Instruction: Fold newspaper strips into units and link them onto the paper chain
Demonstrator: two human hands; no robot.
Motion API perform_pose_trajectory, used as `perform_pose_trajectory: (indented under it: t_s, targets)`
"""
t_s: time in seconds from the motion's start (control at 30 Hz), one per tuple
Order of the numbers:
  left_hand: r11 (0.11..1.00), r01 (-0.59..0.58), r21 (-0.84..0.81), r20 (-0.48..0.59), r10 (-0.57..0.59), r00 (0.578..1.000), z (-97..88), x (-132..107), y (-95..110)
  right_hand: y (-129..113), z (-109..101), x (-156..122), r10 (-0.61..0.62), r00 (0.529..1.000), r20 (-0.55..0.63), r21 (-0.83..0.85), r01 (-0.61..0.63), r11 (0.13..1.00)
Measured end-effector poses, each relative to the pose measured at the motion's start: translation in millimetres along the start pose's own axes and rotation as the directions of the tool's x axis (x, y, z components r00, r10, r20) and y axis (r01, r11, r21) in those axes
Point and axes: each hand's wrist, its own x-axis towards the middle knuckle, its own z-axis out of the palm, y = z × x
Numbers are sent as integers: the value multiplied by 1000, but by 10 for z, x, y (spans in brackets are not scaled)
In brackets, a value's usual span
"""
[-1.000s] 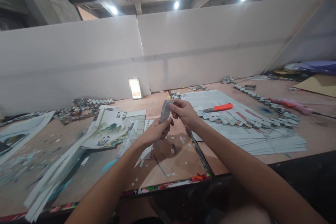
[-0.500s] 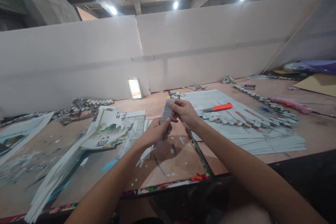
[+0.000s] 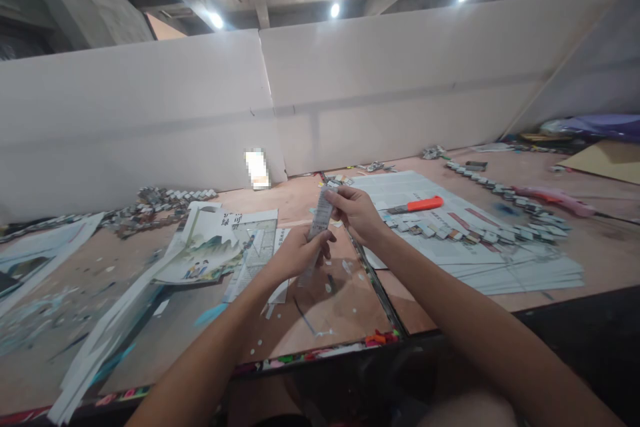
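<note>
Left hand: the person's bare left hand (image 3: 299, 250) pinches the lower part of the strip between thumb and curled fingers.
Right hand: the bare right hand (image 3: 354, 212) grips the strip's upper end, thumb on its face; the two hands are close together, both clamped on the one piece.
Paper strip: a narrow, grey-white strip of printed paper (image 3: 321, 210), held tilted above the pinkish, paint-spotted tabletop (image 3: 345, 317) (its lower tail, below the left hand, is blurred).
Cutter: a knife with a bright orange handle (image 3: 425, 203) lies on flat, white printed newspaper sheets (image 3: 415, 185), right of the hands.
Folded chain: a zigzag chain of small grey-white folded paper links (image 3: 485, 235) curves across those sheets, passing near a pink, pistol-shaped tool (image 3: 555, 200).
Left side: a page printed with green mountains (image 3: 215, 250) lies near long white paper strips (image 3: 103, 333); behind them sits a heap of folded-paper chain (image 3: 150, 207).
</note>
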Motion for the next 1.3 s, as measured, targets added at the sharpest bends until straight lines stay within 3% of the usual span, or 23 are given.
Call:
perform_pose_trajectory:
  t_s: [0.37,0.67,0.83,1.03,1.3]
  targets:
    - [996,39,-85,93,-31,995,-26,15,-47,3,-6,14,25,999,-27,-21,-26,999]
    - [980,79,-181,271,-28,962,-84,-42,-13,-1,34,-16,53,999,2,53,-53,997]
    - [983,53,-177,174,-22,984,-78,-15,2,32,59,-49,119,993,19,31,-119,992]
    - [958,52,-281,-22,-61,998,-81,37,7,61,78,-75,27,998,54,-63,-24,998]
    - [970,37,-239,-32,-46,998,-95,41,13,55,38,-45,-4,1000,8,-144,6,989]
